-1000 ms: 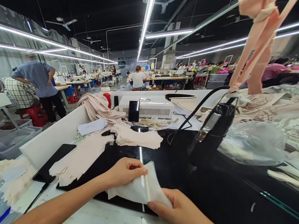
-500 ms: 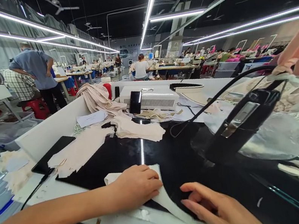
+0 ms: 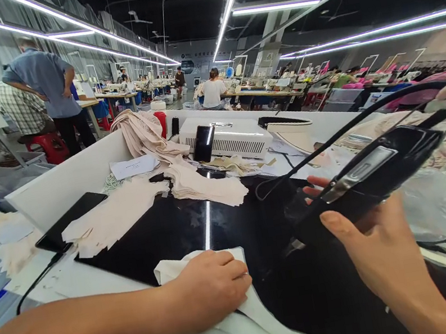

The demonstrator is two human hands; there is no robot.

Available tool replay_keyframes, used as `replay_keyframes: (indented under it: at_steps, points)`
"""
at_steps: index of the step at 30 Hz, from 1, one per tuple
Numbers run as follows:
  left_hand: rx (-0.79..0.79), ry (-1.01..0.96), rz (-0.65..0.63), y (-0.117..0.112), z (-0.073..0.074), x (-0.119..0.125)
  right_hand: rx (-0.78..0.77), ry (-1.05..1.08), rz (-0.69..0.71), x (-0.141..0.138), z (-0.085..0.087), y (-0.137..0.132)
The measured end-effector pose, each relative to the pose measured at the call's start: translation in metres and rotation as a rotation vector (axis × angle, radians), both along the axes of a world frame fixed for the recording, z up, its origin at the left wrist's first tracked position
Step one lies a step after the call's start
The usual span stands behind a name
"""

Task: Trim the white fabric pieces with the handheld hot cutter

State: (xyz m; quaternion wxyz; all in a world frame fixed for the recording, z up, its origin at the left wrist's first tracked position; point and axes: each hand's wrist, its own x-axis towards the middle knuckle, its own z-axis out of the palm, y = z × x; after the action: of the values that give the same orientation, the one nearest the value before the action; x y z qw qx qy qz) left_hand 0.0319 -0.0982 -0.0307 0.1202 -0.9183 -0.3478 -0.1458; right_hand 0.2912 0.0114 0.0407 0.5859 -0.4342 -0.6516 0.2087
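Observation:
My left hand (image 3: 215, 285) lies on a cream fabric piece (image 3: 262, 311) at the table's front edge. Its fingers are curled and press the cloth against the black surface. On the right, my right hand (image 3: 384, 245) is around a black corded hand tool (image 3: 382, 172) with a silver lever on its side. The thumb is at the tool's near side, and fingertips show beyond its far side. A metal tip (image 3: 294, 245) points down toward the black board (image 3: 287, 293). The tool hangs tilted, its cord looping up and back.
Stacked cream fabric pieces (image 3: 117, 213) and a second stack (image 3: 204, 184) lie behind. A phone (image 3: 204, 143) leans on a white vented box (image 3: 226, 135). A black tablet (image 3: 70, 220) sits left. Plastic bags and lace (image 3: 429, 201) crowd the right. People work farther back.
My right hand has moved right and up from the fabric to the black hand tool and closed around it. The tool is tilted flatter. My left hand stays on the fabric.

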Motion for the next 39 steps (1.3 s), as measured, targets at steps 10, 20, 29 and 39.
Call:
replay_keyframes:
  at_steps: [10, 20, 29, 39]
  points:
    - [0.043, -0.012, -0.061, 0.017, -0.007, 0.008, 0.145, 0.316, -0.041, -0.074, 0.012, -0.010]
    - [0.015, -0.061, 0.012, 0.004, -0.017, 0.018, 0.076, 0.510, 0.150, -0.098, 0.000, -0.007]
    - [0.009, -0.101, 0.014, -0.001, -0.016, 0.018, 0.069, 0.556, 0.186, -0.094, 0.002, -0.010]
    - [0.034, -0.141, 0.024, 0.002, -0.024, 0.017, 0.048, 0.575, 0.197, -0.098, -0.004, -0.013]
